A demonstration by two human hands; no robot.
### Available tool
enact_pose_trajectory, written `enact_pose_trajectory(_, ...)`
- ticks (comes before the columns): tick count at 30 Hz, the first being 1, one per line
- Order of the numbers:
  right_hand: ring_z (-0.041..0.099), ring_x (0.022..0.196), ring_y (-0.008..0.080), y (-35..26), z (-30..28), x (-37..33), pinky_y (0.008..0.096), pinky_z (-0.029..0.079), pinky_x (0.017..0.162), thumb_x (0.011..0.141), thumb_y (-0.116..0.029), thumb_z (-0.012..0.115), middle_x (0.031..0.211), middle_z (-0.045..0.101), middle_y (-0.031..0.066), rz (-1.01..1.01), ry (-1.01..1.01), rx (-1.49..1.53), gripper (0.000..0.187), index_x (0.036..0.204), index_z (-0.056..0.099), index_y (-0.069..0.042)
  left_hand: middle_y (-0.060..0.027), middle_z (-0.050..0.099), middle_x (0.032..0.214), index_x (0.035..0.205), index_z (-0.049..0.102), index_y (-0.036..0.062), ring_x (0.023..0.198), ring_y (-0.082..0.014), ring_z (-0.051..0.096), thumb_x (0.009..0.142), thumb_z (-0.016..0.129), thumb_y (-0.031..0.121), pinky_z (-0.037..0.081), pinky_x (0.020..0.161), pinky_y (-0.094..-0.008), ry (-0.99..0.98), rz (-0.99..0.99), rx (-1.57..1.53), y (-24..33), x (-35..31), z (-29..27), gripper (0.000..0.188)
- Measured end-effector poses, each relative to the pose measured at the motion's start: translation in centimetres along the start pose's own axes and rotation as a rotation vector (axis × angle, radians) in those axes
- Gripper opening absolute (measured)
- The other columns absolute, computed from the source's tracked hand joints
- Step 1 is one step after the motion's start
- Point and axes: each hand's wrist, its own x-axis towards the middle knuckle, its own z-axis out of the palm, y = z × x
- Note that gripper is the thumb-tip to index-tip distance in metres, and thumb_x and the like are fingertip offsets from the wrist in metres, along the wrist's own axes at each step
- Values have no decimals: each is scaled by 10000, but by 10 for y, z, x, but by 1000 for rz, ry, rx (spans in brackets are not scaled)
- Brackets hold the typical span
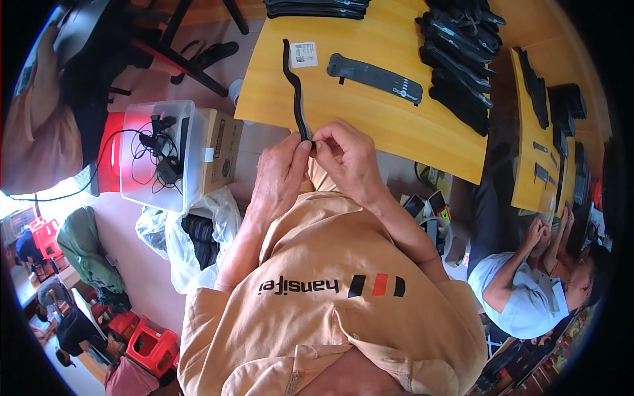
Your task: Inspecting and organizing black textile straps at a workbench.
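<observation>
Both hands meet at the near edge of the yellow table [386, 122], gripping the near end of a long, narrow black strap [295, 86]. My left hand [281, 170] pinches it between thumb and fingers. From the other side, my right hand [348, 155] closes its thumb and fingertips on the same end. The rest of the strap runs away from me over the tabletop, slightly bent. Beside its far end lies a white printed label [304, 55]. To the right rests a flat dark grey band [374, 79] with white print and a small black tab.
Black packed pieces [459, 66] are piled at the table's right, and another stack [316, 8] sits at the far edge. Left of the table stand a clear plastic bin [158, 155] with cables and a cardboard box [221, 148]. Another person [528, 290] works at the right.
</observation>
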Motion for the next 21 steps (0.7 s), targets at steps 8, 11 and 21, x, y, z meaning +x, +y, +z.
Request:
enact_pose_trajectory(8,646,703,141,-2,3,7,237,535,627,850,67,536,805,577,83,159,-50,251,21,861,550,56,-92,529,559,788,571,-22,462,-155,531,948,449,172,411,475,-300,-6,-48,-157,-7,-2,-7,280)
enact_pose_trajectory(11,636,729,131,-1,1,9,231,534,640,862,59,542,827,583,76,39,-88,59,37,891,564,54,-59,506,551,772,568,-19,441,-108,490,948,447,167,395,454,-271,30,-54,-162,-6,-2,-8,284)
enact_pose_trajectory(21,649,698,187,-12,-2,9,266,551,607,764,57,644,814,619,116,-54,-6,52,117,880,643,42,-85,471,528,707,554,-12,445,-139,467,916,478,197,376,461,-301,19,-71,-155,-2,-1,-10,305)
